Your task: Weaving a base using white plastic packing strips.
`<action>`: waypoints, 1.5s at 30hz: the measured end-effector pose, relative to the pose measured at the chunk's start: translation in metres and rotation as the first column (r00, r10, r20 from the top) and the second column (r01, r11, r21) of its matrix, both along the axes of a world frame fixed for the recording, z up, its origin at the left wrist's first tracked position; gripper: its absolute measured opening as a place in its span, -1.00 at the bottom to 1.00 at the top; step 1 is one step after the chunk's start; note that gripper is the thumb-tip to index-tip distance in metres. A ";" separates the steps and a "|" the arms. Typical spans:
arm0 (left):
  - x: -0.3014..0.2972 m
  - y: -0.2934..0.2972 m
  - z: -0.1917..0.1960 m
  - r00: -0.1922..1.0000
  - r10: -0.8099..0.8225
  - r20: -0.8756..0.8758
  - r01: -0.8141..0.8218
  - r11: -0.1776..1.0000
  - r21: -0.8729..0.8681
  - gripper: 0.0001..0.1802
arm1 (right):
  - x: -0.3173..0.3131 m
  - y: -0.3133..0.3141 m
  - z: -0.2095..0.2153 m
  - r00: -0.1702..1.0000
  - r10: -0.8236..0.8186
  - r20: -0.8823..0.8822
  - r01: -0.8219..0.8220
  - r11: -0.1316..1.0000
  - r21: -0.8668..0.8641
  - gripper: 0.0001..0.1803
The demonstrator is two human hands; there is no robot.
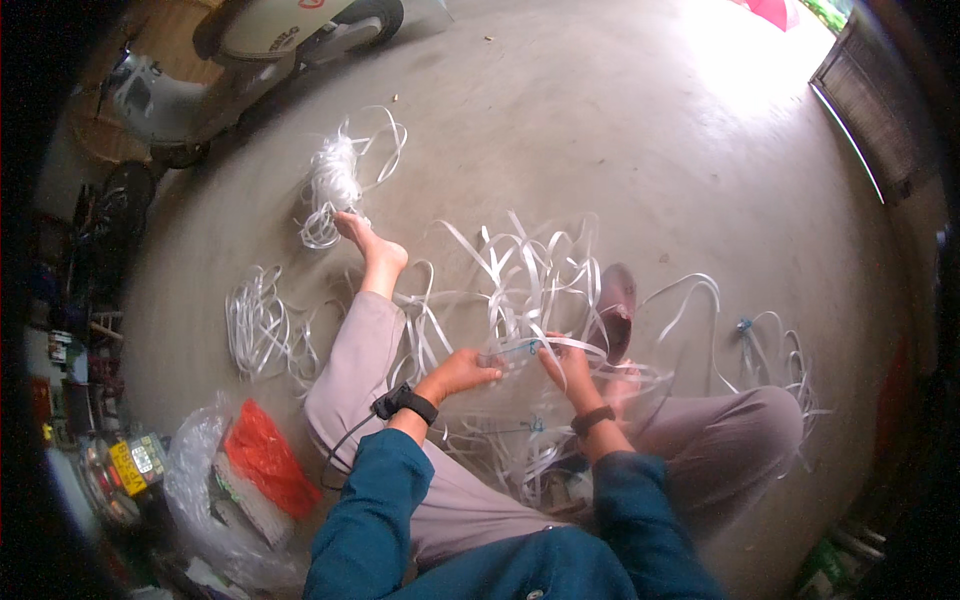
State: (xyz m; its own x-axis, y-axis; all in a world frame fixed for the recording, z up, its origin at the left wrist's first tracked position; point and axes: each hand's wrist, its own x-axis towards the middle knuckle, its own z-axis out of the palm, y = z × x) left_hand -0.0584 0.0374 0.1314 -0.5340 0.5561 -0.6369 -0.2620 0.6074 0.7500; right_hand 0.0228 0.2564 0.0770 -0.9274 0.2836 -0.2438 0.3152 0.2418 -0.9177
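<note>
I sit with both hands over a loose tangle of white plastic strapping (545,275) that spreads between my legs. My right hand (568,365) is closed on some of the white strands. A thin blue string (518,348) stretches from there toward my left hand (465,372), whose fingers are pinched together on its end. Below my hands, more strapping (500,440) lies in my lap area with a second blue tie (537,425) on it. A thick white bundle (335,180) rests against my bare left foot (375,245).
Another coil of strapping (258,322) lies at left, and a tied one (795,360) at right. A brown shoe (617,300) stands beyond my right hand. Clear plastic and a red bag (265,450) sit at lower left. A scooter (160,100) is parked at far left.
</note>
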 end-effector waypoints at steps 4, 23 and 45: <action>-0.002 -0.009 -0.007 0.999 0.021 0.026 -0.023 0.995 0.096 -0.63 | -0.002 -0.004 0.004 1.000 0.006 0.019 -0.006 1.000 -0.025 -0.68; -0.040 0.014 -0.022 0.993 0.099 -0.065 -0.106 0.988 -0.114 -0.67 | -0.046 0.014 0.025 0.978 0.163 0.130 -0.194 0.940 0.279 -0.71; -0.080 0.011 -0.091 0.950 0.184 -0.252 -0.248 0.935 -0.252 -0.57 | -0.026 -0.014 -0.009 0.971 0.231 -0.065 -0.176 0.869 0.462 -0.87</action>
State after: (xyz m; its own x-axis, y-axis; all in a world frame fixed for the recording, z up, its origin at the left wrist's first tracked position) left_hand -0.1387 0.0484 0.0406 -0.7656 0.2299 -0.6008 -0.2575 0.7464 0.6137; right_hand -0.0031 0.2425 0.0678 -0.9900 0.1390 -0.0240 0.1135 0.6843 -0.7203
